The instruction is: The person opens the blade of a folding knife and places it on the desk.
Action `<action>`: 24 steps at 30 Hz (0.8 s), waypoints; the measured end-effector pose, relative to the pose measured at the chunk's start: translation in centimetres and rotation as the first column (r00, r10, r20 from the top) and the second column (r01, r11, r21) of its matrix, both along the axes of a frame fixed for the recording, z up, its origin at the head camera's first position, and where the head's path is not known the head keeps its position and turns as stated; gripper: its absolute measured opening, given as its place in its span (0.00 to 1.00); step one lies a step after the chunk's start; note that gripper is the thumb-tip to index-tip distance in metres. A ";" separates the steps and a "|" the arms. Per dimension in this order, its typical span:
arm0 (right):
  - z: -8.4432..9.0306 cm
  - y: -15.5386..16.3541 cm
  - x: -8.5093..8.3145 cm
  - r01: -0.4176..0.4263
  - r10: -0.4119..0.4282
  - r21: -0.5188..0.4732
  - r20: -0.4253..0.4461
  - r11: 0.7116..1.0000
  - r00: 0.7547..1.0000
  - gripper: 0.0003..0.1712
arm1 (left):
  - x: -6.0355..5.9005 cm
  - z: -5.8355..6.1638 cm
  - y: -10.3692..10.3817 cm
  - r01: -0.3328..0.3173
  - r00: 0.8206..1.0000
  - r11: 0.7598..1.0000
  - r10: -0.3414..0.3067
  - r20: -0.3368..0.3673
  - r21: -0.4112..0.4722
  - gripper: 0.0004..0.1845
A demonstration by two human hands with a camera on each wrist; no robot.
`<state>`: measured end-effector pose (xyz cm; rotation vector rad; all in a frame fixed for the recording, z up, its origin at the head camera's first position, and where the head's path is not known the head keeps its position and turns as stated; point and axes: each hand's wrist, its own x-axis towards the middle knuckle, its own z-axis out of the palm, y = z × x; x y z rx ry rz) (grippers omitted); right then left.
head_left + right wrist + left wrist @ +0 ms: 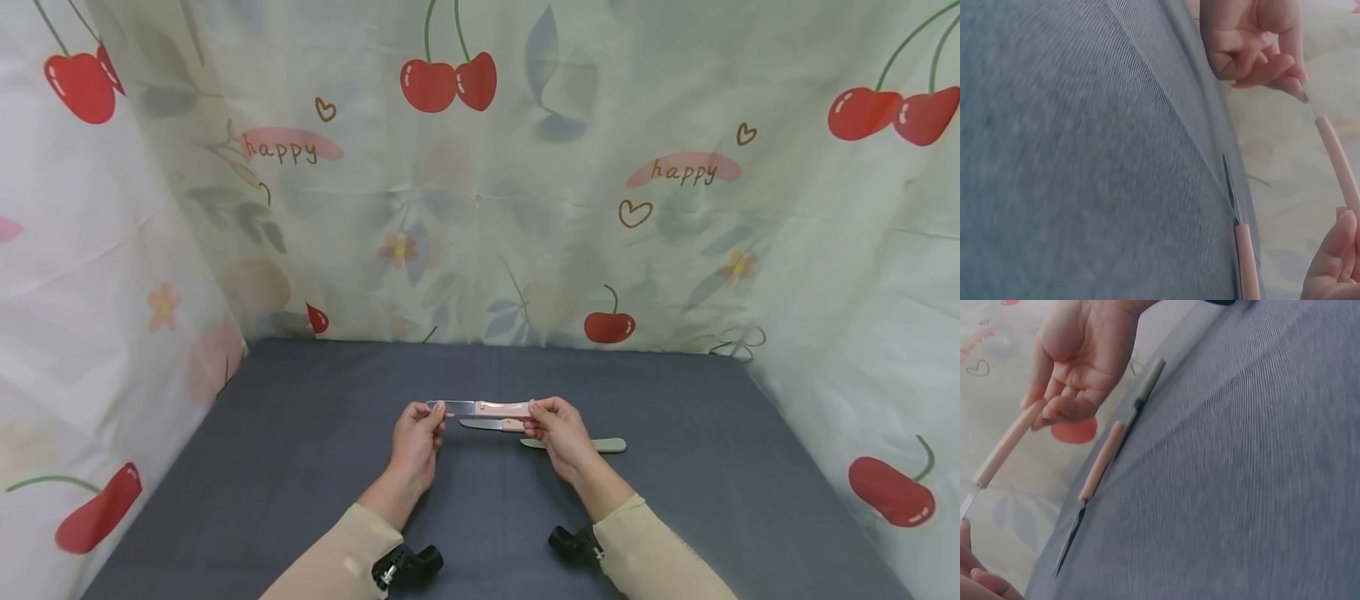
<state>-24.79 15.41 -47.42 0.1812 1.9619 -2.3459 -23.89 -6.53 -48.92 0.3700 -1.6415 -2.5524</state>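
Knife with a pink handle [487, 408], held level above the grey table [300, 467] at the centre of the head view, spanning the gap between the two hands. The left hand [416, 437] pinches the tip end of the blade between thumb and fingertips, at the left end of the knife; the right hand [558, 429] pinches the butt of the pink handle at the right end. Both hands are thus closed on the same knife, one at each extremity, with the blade pointing toward the left of the frame. In the left wrist view the held knife [1004, 447] runs diagonally at the left edge, its handle end gripped by the fingers of the right hand [1079, 369] in the upper left; in the right wrist view the same knife [1335, 156] slants along the right edge, the left hand [1254, 44] at upper right nipping the blade. Second pink-handled knife [491, 425] lies flat on the table directly beneath the held one, just beyond the hands. Green-handled knife [592, 445] lies on the table just right of the right hand, partly hidden by it. Cherry-printed curtain [480, 167] encloses the table on three sides.
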 end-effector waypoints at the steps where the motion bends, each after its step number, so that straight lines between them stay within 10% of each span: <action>1: 0.0 0.1 0.0 -0.006 0.006 0.001 -0.001 1.000 1.000 0.05 | 0.0 -0.1 -0.1 0.005 1.000 1.000 -0.005 -0.003 -0.002 0.13; 7: 0.1 0.8 -0.2 -0.048 0.048 0.058 0.012 0.997 0.999 0.05 | -0.3 -0.1 -1.0 0.085 0.996 0.981 -0.078 0.043 -0.173 0.12; 15: 0.1 1.9 -0.5 -0.123 0.117 0.172 0.045 0.977 0.992 0.06 | -0.4 -0.2 -2.7 0.232 0.973 0.874 -0.202 0.115 -0.427 0.11; 24: -0.2 3.2 -0.7 -0.242 0.242 0.257 0.030 0.936 0.970 0.06 | -0.6 0.0 -4.4 0.392 0.918 0.774 -0.362 0.161 -0.498 0.10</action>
